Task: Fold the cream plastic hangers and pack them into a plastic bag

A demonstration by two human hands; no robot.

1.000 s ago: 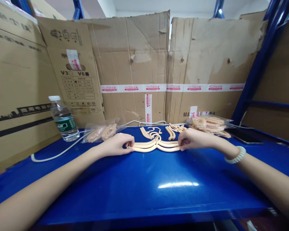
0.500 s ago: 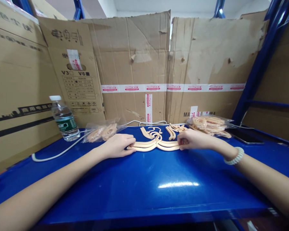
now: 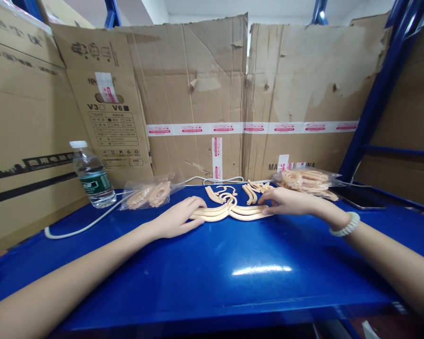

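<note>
Two bundles of beige curved strips lie on the blue tabletop, a left bundle point(image 3: 214, 214) and a right bundle point(image 3: 247, 213), meeting in the middle below a few curled beige pieces point(image 3: 229, 197). My left hand point(image 3: 180, 216) rests over the outer end of the left bundle, its thumb apart from the other fingers on the near side. At the outer end of the right bundle, my right hand point(image 3: 286, 201) touches the strips with loosely bent, parted fingers. Behind them sit shorter beige pieces point(image 3: 249, 194). What the strips are made of I cannot tell.
A clear plastic bag of beige pieces point(image 3: 148, 194) lies to the left, another bag point(image 3: 305, 181) to the right. A water bottle point(image 3: 95, 181) stands at the left, near a white cable point(image 3: 67, 235). A phone point(image 3: 358, 197) lies at right. Cardboard sheets point(image 3: 198, 103) wall the back.
Fingers of both hands have loosened from a pinch on the bundles' outer ends and spread apart. My left hand now lies flatter and slightly farther over its strips.
</note>
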